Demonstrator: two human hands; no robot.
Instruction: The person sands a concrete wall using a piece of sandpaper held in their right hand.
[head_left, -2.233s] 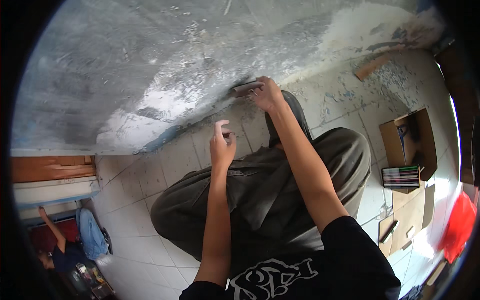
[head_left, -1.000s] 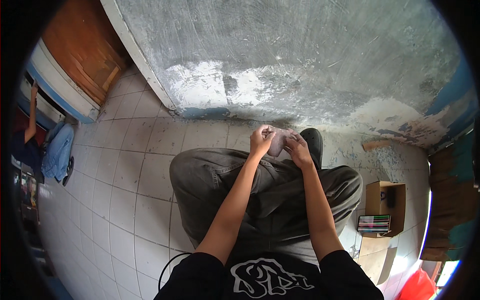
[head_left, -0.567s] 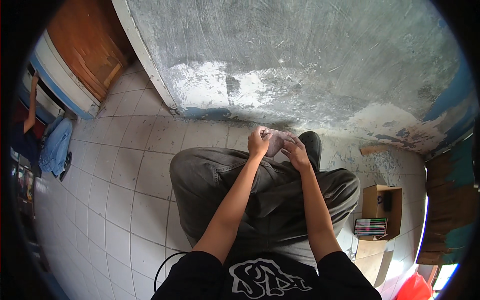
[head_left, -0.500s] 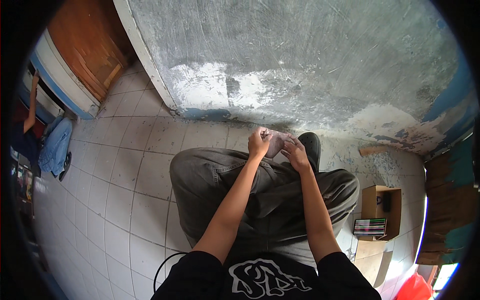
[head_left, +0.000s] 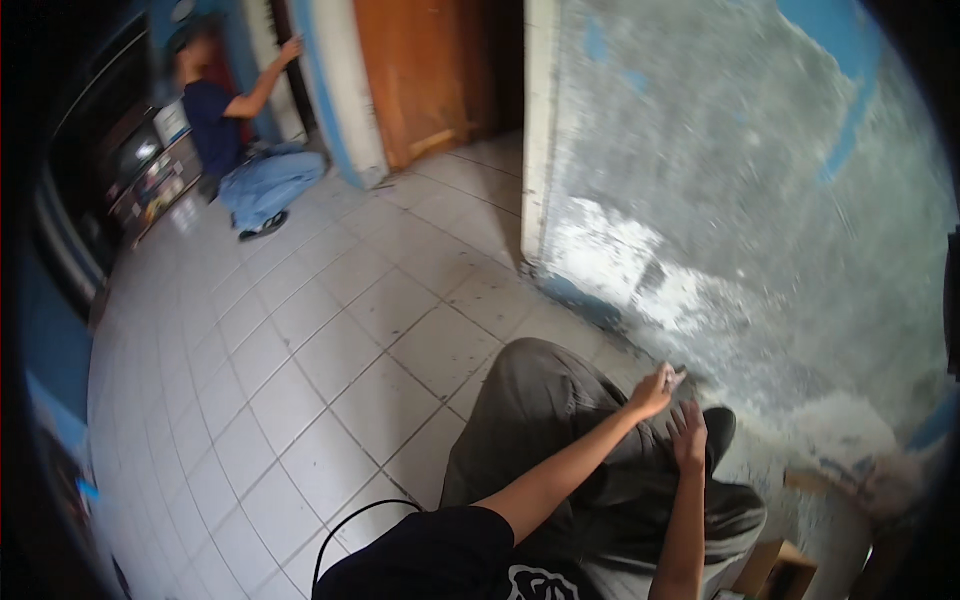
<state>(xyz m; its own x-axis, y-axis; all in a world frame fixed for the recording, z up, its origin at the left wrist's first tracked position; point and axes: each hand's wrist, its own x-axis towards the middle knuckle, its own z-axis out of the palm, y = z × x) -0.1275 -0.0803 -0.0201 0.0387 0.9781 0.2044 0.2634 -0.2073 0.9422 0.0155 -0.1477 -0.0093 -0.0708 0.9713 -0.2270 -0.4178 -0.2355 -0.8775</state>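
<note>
My left hand is closed in a pinch on a small, worn piece of sandpaper, close to the foot of the patchy grey wall. Only a narrow, blurred part of the sandpaper shows beyond the fingers. Just nearer to me, my right hand is raised with its fingers apart and nothing in it. Both hands are above my crossed legs in dark trousers, beside my dark shoe.
Pale floor tiles stretch left. At the far left another person crouches by a door frame, one arm raised. A brown wooden door stands beyond the wall's edge. A cardboard box and a wood scrap lie on the right.
The view has swung to the left, bringing the other person further in. My right hand has come away from the sandpaper, while my left hand still holds it.
</note>
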